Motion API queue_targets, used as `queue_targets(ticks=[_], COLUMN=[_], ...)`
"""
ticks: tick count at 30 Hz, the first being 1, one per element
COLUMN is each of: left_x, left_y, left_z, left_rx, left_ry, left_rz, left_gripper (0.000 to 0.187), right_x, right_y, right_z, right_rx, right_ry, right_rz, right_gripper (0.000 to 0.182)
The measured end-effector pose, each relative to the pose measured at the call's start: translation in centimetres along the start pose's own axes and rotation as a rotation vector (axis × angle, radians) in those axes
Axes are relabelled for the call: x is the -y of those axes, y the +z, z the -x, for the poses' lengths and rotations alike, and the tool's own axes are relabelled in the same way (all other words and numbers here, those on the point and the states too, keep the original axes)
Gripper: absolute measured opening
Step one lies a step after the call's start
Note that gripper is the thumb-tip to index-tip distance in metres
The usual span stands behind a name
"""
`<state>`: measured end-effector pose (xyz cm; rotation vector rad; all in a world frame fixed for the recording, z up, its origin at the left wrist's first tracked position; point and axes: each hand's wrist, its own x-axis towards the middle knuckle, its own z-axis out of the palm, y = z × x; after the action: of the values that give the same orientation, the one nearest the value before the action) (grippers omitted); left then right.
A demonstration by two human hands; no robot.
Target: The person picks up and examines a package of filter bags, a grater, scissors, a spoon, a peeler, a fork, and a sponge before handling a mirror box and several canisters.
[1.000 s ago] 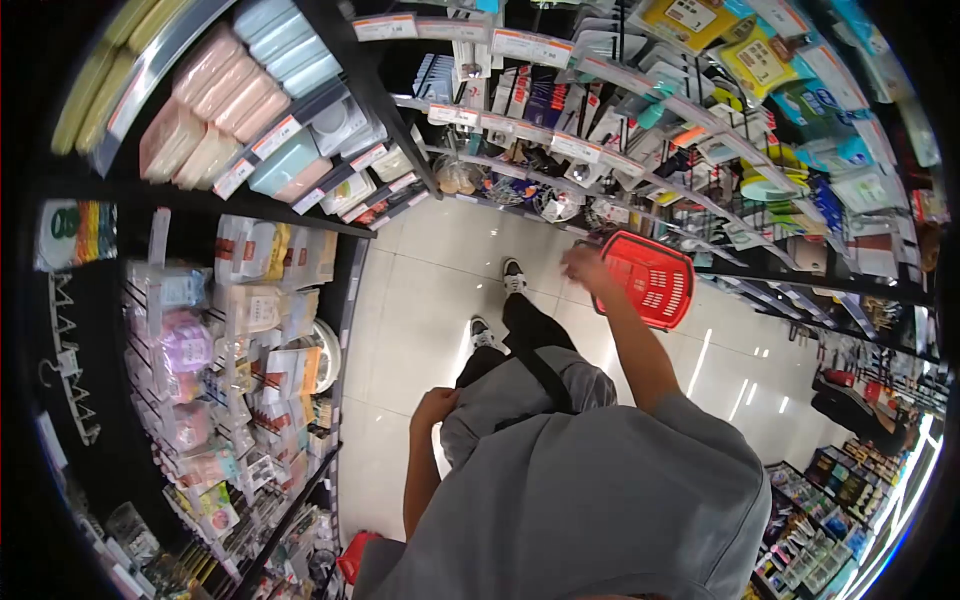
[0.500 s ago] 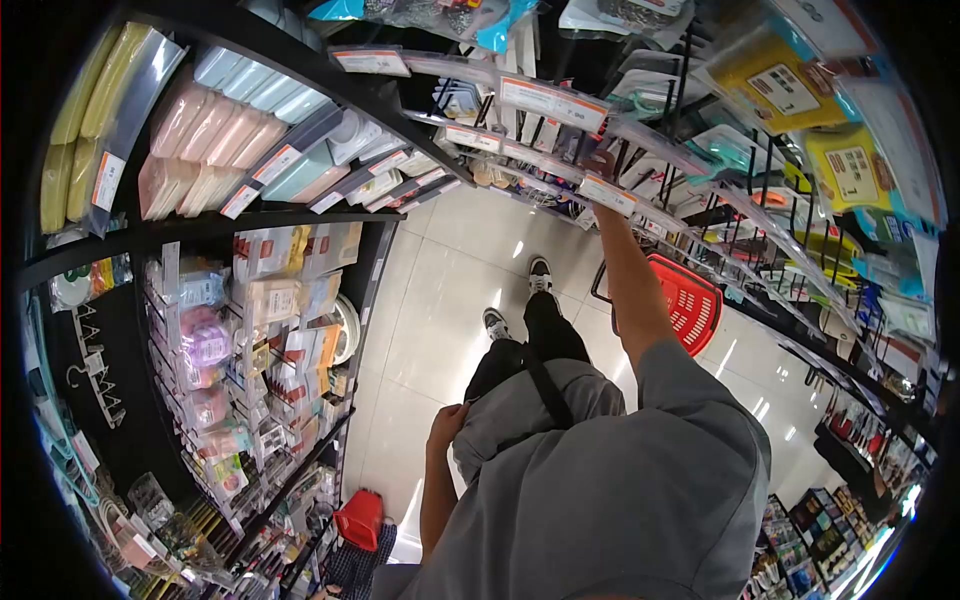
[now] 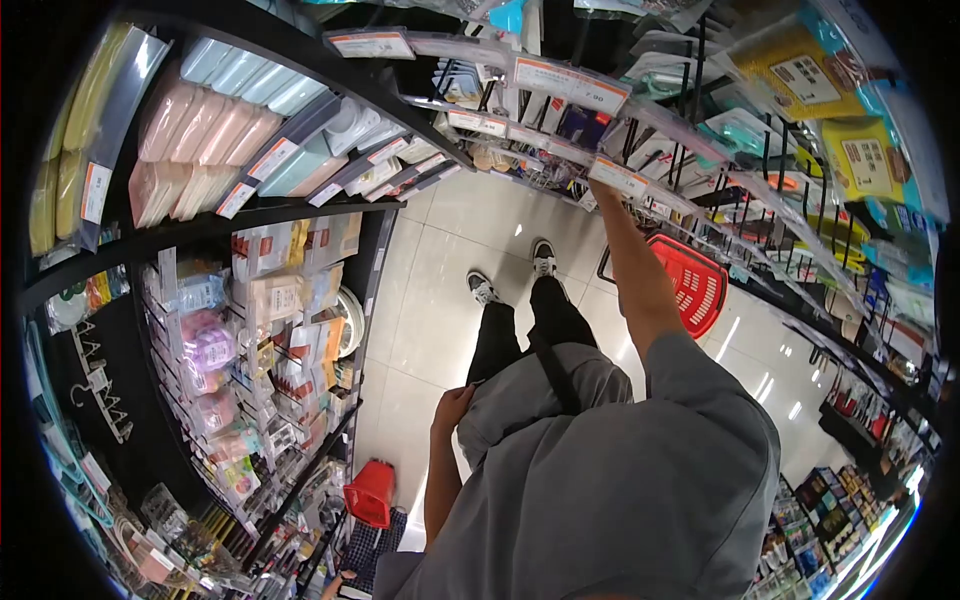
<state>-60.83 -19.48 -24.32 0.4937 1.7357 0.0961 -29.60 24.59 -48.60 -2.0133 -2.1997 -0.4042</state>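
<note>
A: Right hand, quick?

B: Mostly hidden behind a price tag (image 3: 620, 178); only the wrist (image 3: 609, 207) shows clearly. Fingers apart, together or clamped on something: can't tell.

A: Left hand (image 3: 453, 408)?

B: Down at the hip, against the grey cloth (image 3: 530, 400), fingers looking curled. Whether they pinch the cloth, can't tell. No goods visible in it.

A: And the goods by the other one?

B: Hanging on the rack, at the end of the right arm (image 3: 645, 270). Nearest I can pick out is a dark blue pack (image 3: 583, 128), just above the rail (image 3: 545, 142) in view. Can't tell if the fingers touch it.

A: How to do that reach well?

B: My take: go in between the hooks (image 3: 766, 150), not across them, wrist low so it doesn't catch the tag. Go by feel, since sight looks blocked. Arm steady too: the red basket (image 3: 690, 285) shows just behind it. Hanging or standing, can't tell; if it hangs, a swing could knock the rack.

A: Materials?

B: Rail: clear plastic strip, looks bowed. Hooks: thin, dark, probably metal. Yellow pack (image 3: 860, 160): flat, glossy, likely soft film. Basket: hard plastic, slotted, rounded corners.

A: Left side?

B: Pink boxes (image 3: 200, 120): stacked, rounded, shiny. Below, a purple pack (image 3: 207, 345), puffy, in clear film. Floor (image 3: 420, 300): pale glossy tile
</note>
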Motion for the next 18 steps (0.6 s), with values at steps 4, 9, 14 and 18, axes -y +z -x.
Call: queue_targets(ticks=[4, 9, 14, 18], left_x=[0.7, 1.8, -0.1, -9.0], left_y=[-2.5, -6.4, -8.0, -7.1], left_z=[-2.2, -5.5, -8.0, -4.9], left_rx=[0.032, -0.018, -0.323, -0.362], left_ry=[0.057, 0.178, 0.501, 0.863], left_rz=[0.043, 0.030, -0.158, -0.049], left_gripper=[0.038, 0.033, 0.027, 0.054], right_x=[0.9, 1.9, 4.7, 11.6], right_y=[-12.5, -19.6, -22.4, -30.1], right_z=[0.4, 2.9, 6.3, 9.2], right_rx=[0.074, 0.251, 0.523, 0.671], right_ry=[0.257, 0.359, 0.493, 0.379], right_rz=[-0.947, -1.027, -1.242, -1.520], right_gripper=[0.022, 0.025, 0.022, 0.023])
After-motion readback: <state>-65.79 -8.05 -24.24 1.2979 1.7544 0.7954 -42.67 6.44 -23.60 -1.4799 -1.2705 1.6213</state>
